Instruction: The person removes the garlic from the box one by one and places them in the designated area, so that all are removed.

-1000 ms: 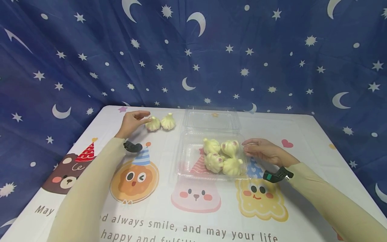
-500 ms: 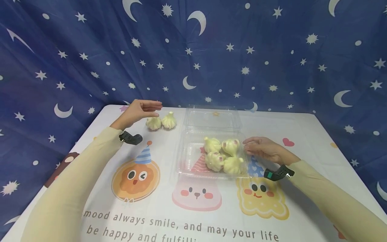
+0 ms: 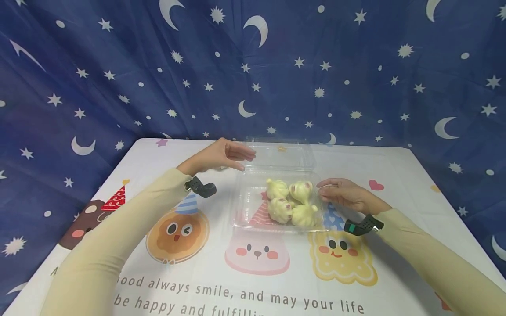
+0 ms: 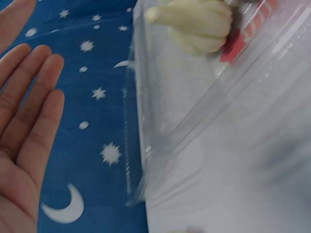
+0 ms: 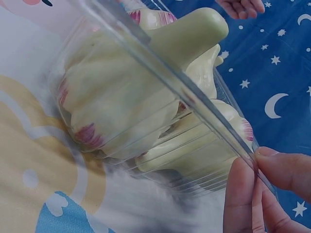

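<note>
Since the earlier frame, in the head view, the left hand (image 3: 225, 157) has moved rightward to the clear lid (image 3: 272, 151), thumb and fingers apart; pale, lobed garlic bulbs (image 3: 280, 210) sit in the see-through plastic container (image 3: 245, 206), just left of the right hand (image 3: 349, 196). Left wrist view: straight fingers beside thin plastic; one blurred bulb looks smooth-stemmed. Right wrist view: thumb and finger pinch the container's glossy rim near ribbed walls and purple-tipped bulbs.

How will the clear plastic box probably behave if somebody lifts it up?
The clear plastic box looks thin-walled, so it would probably flex. Its lid, folded back, may swing. The garlic bulbs inside gather toward the right, so it could tip that way.
</note>
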`<state>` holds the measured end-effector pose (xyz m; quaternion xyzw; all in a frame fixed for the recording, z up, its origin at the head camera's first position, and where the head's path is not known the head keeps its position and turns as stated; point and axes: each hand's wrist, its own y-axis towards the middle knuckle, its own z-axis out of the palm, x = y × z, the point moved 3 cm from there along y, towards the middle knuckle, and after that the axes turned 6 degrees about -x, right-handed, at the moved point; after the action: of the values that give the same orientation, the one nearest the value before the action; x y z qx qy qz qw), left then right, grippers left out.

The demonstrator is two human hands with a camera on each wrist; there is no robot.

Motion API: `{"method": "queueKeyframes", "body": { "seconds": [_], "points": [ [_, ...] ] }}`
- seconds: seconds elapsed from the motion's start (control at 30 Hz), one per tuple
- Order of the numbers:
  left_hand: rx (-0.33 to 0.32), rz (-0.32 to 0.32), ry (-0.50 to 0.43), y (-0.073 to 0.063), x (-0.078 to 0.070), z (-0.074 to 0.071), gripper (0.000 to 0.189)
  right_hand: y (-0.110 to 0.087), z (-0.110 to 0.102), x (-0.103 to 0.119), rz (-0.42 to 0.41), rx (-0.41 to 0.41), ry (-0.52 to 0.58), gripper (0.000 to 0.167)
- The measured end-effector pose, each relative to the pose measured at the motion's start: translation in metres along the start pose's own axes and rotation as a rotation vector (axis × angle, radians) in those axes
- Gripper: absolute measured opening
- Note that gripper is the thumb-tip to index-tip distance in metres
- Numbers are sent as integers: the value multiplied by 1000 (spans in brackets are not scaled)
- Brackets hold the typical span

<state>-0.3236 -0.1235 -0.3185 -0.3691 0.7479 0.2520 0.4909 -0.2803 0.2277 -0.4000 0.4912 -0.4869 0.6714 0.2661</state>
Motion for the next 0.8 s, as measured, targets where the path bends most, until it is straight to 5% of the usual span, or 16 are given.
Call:
{"method": "queueKeyframes", "body": {
  "seconds": [0.47,0.8],
  "points": [
    [152,56,36,36,27,48,47,4,-3,-5,-14,-17,-49,41],
    [201,23,77,45,31,57,47,4,-3,-5,-17,-22,-50,40]
  ]
}}
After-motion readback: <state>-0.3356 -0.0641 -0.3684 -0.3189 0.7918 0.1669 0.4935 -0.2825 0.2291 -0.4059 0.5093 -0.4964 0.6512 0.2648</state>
